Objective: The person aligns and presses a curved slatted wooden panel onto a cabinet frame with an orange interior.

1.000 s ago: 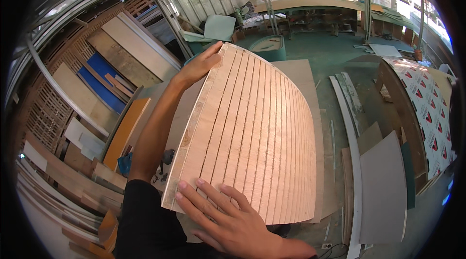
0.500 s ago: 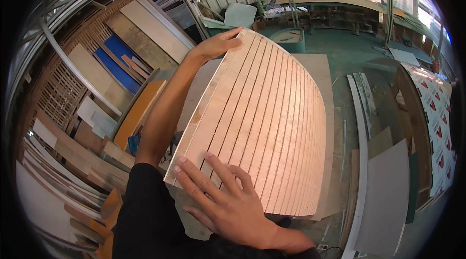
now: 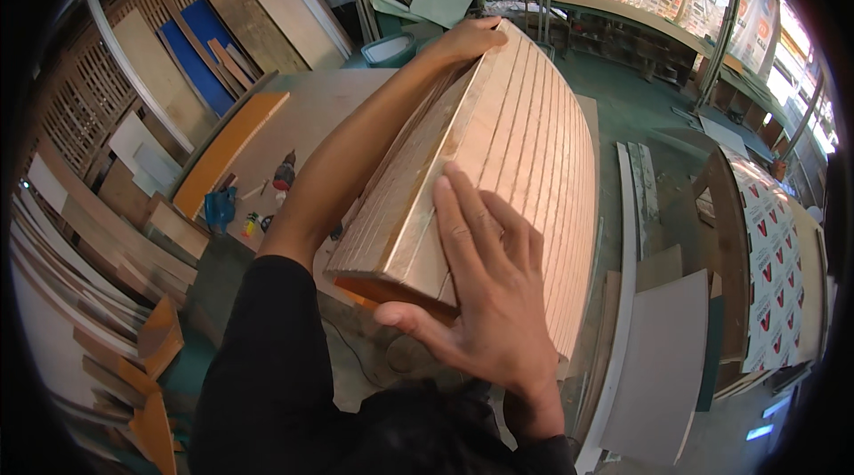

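A curved plywood piece [image 3: 534, 146] with many parallel grooves stands tilted in front of me. Its long left edge [image 3: 436, 186] now faces up, and a second grooved side falls away to the left, with a hollow showing at the near end. At the far top corner my left hand [image 3: 471, 41] is closed around the edge, its fingertips partly hidden behind the wood. My right hand [image 3: 498, 288] lies flat on the near part of the grooved face, fingers stretched along it beside the edge and thumb spread out toward the near end.
Beneath the piece is a board-topped table [image 3: 334, 92]. A drill [image 3: 285, 171], a blue tool [image 3: 219, 208] and an orange-faced board [image 3: 233, 153] lie to the left. Boards lean along the left wall. Long strips [image 3: 633, 297] and a grey sheet [image 3: 663, 368] stand at the right.
The plywood piece has turned, bringing its left edge up and its other side into view. My left hand moved right with the far corner; my right hand slid up and right along the face.
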`<action>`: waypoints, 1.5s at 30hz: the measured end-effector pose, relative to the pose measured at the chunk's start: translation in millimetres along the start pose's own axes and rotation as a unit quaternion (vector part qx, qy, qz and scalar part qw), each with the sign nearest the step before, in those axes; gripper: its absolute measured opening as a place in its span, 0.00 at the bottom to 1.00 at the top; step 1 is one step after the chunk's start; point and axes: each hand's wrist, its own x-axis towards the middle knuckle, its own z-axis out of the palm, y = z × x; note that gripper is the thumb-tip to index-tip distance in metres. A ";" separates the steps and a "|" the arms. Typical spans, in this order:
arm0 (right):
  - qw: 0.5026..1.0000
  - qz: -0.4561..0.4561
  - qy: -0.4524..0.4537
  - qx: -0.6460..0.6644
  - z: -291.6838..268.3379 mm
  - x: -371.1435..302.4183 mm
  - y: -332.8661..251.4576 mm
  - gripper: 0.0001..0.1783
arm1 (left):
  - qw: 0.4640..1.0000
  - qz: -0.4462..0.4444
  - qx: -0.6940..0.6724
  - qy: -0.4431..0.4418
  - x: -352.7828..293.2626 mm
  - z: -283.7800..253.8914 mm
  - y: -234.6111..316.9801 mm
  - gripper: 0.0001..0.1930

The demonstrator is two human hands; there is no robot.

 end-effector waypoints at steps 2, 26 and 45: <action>1.000 0.000 -0.003 0.011 -3.6 -3.1 -3.0 0.59 | 0.999 0.022 0.022 -0.014 16.0 -4.4 -16.0 0.37; 0.981 -0.009 0.160 -0.110 20.8 -18.1 -35.3 0.28 | 0.973 0.051 0.185 0.126 -18.6 10.2 7.8 0.32; 0.984 0.050 0.160 -0.053 23.0 -8.5 -53.5 0.20 | 0.988 0.136 0.070 -0.025 -74.2 9.7 -8.8 0.36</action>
